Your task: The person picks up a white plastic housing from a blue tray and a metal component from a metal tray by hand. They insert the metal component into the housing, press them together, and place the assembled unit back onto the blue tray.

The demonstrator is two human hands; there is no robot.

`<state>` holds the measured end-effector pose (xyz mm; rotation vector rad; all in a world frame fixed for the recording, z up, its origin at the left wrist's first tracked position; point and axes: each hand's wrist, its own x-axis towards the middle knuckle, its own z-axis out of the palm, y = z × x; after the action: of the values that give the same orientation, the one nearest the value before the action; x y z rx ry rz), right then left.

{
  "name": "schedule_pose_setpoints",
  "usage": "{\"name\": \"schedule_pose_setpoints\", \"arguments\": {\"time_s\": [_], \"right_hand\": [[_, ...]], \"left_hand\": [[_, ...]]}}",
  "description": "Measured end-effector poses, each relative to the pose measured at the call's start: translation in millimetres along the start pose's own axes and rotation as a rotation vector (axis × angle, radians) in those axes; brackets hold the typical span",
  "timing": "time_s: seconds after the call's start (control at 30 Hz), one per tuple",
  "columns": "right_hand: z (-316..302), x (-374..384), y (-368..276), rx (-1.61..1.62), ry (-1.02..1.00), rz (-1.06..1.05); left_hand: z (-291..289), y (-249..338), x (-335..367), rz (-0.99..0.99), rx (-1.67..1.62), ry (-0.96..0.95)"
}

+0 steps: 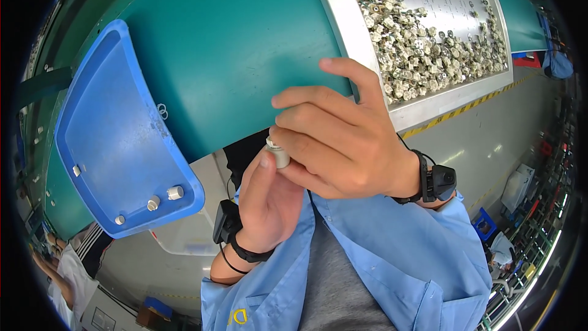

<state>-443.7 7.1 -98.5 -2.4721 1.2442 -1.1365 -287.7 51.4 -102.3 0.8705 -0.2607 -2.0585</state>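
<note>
Between both hands, in front of my chest, is a small white cylindrical part point(280, 157) with a paler cream piece at its top. My left hand point(267, 205) is closed on it from below, the thumb pressed against its near left side. From the right, my right hand point(349, 138) reaches over; its index fingertip meets the top and its thumb lies by the side, while the other fingers are raised and spread. Part of the cream piece is hidden by the right fingers.
A blue tray point(131, 141) on the left holds several small white parts. At the back right, a metal-framed bin point(361, 24) carries a heap of small cream and metal pieces. Both rest by a green work surface point(239, 43). Another person's arm point(58, 276) shows at lower left.
</note>
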Motion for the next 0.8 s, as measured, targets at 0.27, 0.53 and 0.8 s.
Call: {"name": "schedule_pose_setpoints", "arguments": {"time_s": [0.27, 0.53, 0.8], "right_hand": [[15, -16, -9, 0.137, -0.008, 0.154], [19, -19, -14, 0.201, 0.006, 0.196], [22, -25, -11, 0.295, -0.031, 0.223]], "left_hand": [[-9, 2, 0, 0.038, 0.095, -0.018], [-32, -3, -4, 0.009, -0.045, -0.237], [-34, -2, -4, -0.004, 0.03, -0.232]]}}
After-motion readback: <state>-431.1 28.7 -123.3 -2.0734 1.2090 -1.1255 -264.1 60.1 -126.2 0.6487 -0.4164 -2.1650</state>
